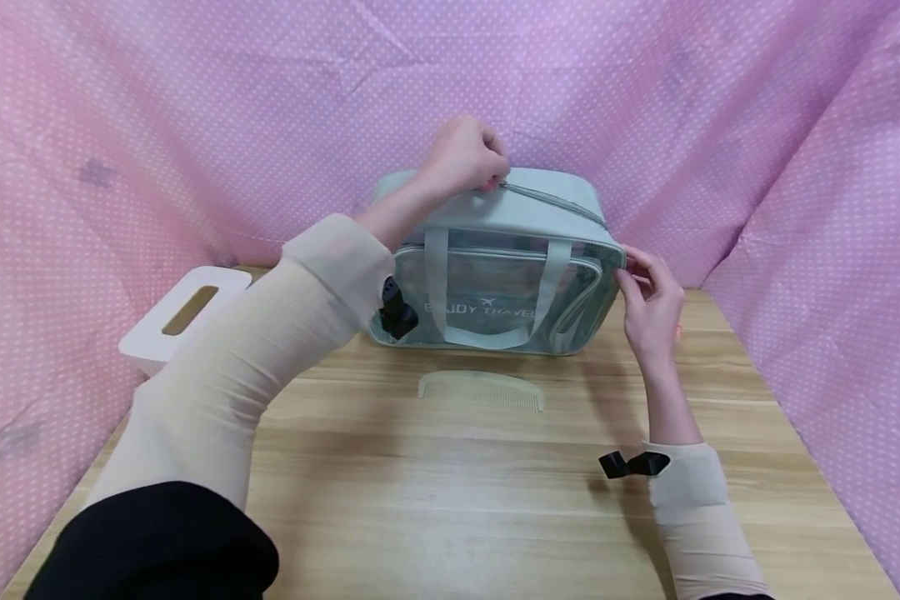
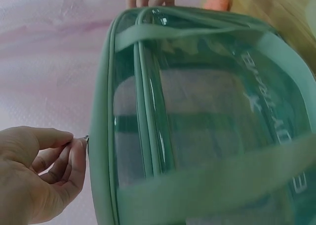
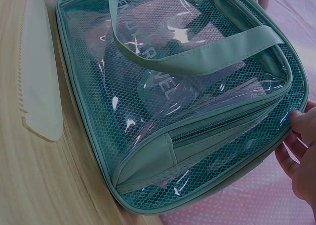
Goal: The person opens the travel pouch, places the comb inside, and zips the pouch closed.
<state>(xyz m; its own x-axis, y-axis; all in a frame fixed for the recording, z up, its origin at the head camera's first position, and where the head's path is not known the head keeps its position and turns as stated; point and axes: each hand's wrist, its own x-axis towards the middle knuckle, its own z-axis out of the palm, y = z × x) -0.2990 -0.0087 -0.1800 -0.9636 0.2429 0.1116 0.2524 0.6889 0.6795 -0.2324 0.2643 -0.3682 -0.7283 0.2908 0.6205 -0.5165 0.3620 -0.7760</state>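
A mint-green toiletry bag (image 1: 487, 287) with clear panels, two strap handles and "ENJOY TRAVEL" lettering stands upright on the table. At its top, my left hand (image 1: 465, 158) pinches the zipper pull (image 2: 87, 138) between thumb and fingertips. The zipper (image 1: 555, 201) runs from that hand down toward the right corner. My right hand (image 1: 651, 300) grips the bag's right upper edge, thumb in front and fingers behind. In front of the bag lies a pale comb (image 1: 482, 388), teeth toward me.
On the left stands a white box (image 1: 208, 287) with a slot in its lid, partly behind my left sleeve. An orange object (image 2: 217, 1) lies past the bag's right side. Pink dotted cloth (image 1: 270, 100) hangs around the wooden table (image 1: 450, 500).
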